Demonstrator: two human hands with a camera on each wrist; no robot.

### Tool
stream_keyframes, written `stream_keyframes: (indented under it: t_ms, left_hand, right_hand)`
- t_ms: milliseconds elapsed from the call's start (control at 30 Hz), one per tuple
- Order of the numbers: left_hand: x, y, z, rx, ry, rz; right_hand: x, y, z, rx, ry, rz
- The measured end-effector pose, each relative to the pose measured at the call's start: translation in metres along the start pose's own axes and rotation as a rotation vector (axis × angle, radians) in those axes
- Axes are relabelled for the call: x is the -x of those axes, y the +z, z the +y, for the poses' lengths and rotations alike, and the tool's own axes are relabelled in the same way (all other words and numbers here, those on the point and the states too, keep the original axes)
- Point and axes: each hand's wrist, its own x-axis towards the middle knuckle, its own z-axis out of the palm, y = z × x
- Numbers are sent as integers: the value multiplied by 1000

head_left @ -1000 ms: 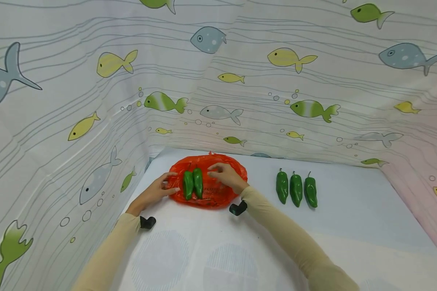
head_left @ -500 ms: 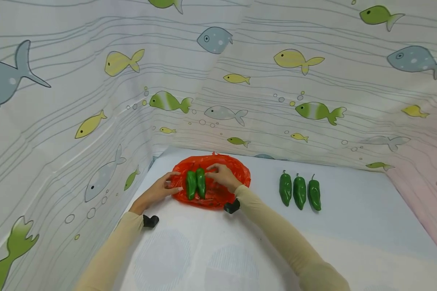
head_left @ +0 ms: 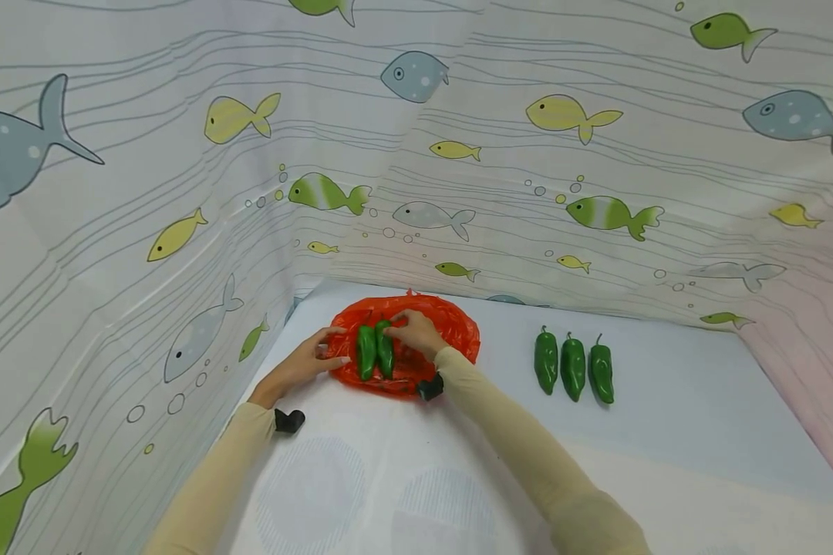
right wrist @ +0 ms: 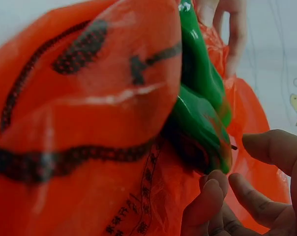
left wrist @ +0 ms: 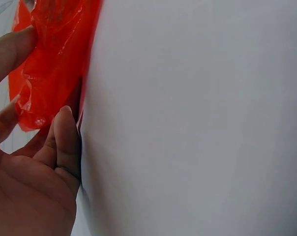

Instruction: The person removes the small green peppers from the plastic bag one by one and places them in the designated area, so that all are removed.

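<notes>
Two green peppers lie side by side in a red plastic bag, the left pepper (head_left: 366,353) and the right pepper (head_left: 385,351). The bag (left wrist: 57,64) is thin and crinkled, with black print. My left hand (head_left: 301,364) grips the bag's left edge, film between its fingers. My right hand (head_left: 419,333) reaches over the bag from the right, its fingertips (right wrist: 215,182) right at the stem end of the right pepper and curved loosely apart. In the right wrist view the bag's raised film hides part of the peppers (right wrist: 200,125).
Three more green peppers (head_left: 573,368) lie in a row on the white table (head_left: 666,432), right of the bag. Fish-printed cloth walls (head_left: 500,177) enclose the table at the back and both sides.
My right hand has moved left, from beside the peppers to the top of the right one. The left hand stays at the bag's edge. The head view has shifted slightly.
</notes>
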Motion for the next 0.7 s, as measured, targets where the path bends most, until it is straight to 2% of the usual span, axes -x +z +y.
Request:
stream_keyframes:
  t_ms: [300, 700]
  left_hand:
    - [2, -1, 1, -15, 5, 3]
    - [2, -3, 2, -17, -16, 6]
  right_hand:
    - [-11, 5, 4, 19, 43, 2]
    - [-19, 10, 2, 71, 33, 9]
